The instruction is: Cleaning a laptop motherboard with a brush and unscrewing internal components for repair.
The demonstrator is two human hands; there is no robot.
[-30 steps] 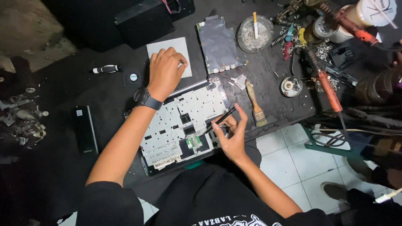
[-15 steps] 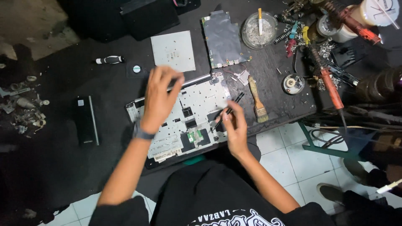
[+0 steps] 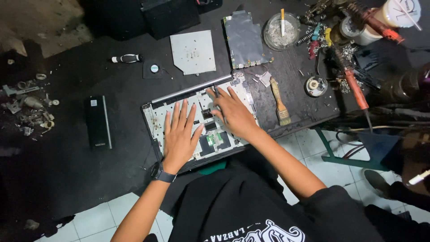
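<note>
L hand [image 3: 179,136] lies flat, fingers spread wide, on the pale metal laptop chassis [image 3: 156,118]. R hand [image 3: 230,112] rests on it too, fingers loosely splayed, holding nothing visible. Wooden brush [image 3: 280,101] sits right of R fingers on dark bench [image 3: 67,170].

A paintbrush [image 3: 278,99] lies on the dark mat [image 3: 71,166] beside a glass ashtray [image 3: 281,31] with 1 cigarette. A grey metal plate [image 3: 193,52], a circuit board [image 3: 246,39], a small fan [image 3: 154,69] and a black battery pack [image 3: 97,122] lie apart. A red-handled soldering iron [image 3: 354,86] rests at right.
</note>
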